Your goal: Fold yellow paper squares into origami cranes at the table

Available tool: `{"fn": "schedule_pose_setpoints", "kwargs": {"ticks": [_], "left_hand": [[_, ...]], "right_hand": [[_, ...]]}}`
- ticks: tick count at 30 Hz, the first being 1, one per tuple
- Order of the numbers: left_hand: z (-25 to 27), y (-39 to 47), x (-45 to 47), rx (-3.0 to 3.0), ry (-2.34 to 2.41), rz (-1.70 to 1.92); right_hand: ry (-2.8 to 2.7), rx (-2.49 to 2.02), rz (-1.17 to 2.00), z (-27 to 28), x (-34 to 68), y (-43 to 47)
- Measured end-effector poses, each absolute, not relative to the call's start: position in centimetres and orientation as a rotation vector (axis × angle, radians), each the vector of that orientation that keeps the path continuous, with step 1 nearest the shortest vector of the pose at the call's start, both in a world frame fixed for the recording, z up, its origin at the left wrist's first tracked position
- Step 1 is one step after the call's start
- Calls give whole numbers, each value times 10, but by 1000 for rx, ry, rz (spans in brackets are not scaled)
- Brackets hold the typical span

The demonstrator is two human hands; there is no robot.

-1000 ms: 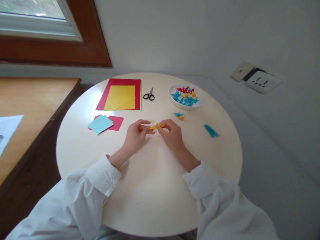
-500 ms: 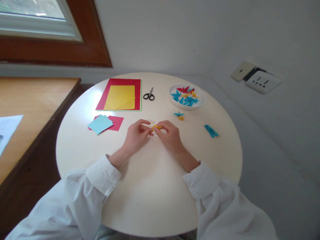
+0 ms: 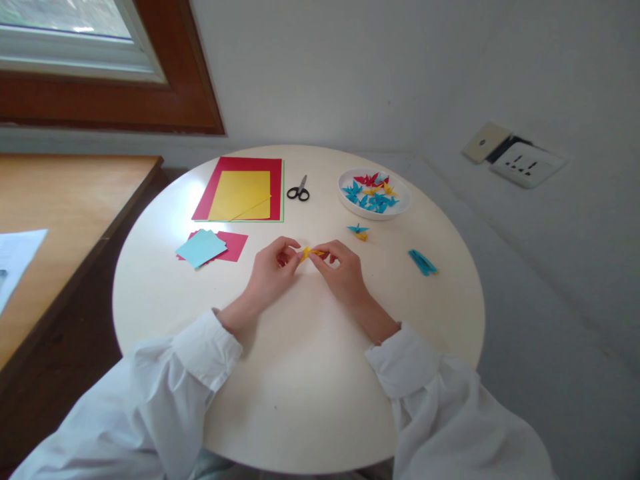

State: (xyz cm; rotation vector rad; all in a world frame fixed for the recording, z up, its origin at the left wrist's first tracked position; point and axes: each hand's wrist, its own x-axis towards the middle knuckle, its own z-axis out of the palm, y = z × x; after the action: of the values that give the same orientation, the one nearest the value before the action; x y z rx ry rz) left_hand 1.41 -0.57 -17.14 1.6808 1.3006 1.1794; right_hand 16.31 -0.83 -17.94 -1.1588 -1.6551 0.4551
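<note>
A small folded yellow paper (image 3: 307, 253) is pinched between the fingertips of both hands, above the middle of the round table (image 3: 300, 387). My left hand (image 3: 274, 267) grips its left end with thumb and fingers. On the other side my right hand (image 3: 341, 268) holds the right end the same way. The fingers cover part of the paper, so its full shape is hidden. Just beyond my right hand lie a blue and yellow paper crane (image 3: 359, 231). Further right are folded blue paper strips (image 3: 423, 262).
A white dish (image 3: 374, 215) holds several red, blue and yellow paper cranes. Black-handled scissors (image 3: 299, 192) lie left of it. Large red and yellow sheets (image 3: 240, 193) are stacked at the back left, with small blue squares (image 3: 201, 248) and red squares (image 3: 235, 246) nearer.
The yellow paper has turned slightly between my fingers and shows more at its left end. My left fingertips have shifted a little. Everything else on the table stays put.
</note>
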Motion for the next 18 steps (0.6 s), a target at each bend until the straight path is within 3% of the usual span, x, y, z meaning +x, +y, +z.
{"fn": "schedule_pose_setpoints", "kwargs": {"ticks": [9,18], "left_hand": [[-171,0,10,1626,1062,1153],[-168,-1,11,1609,1133,1146]], "right_hand": [[-1509,-1146,731,-182,163,-8],[-1328,-1053,960,-186,162,-5]]}}
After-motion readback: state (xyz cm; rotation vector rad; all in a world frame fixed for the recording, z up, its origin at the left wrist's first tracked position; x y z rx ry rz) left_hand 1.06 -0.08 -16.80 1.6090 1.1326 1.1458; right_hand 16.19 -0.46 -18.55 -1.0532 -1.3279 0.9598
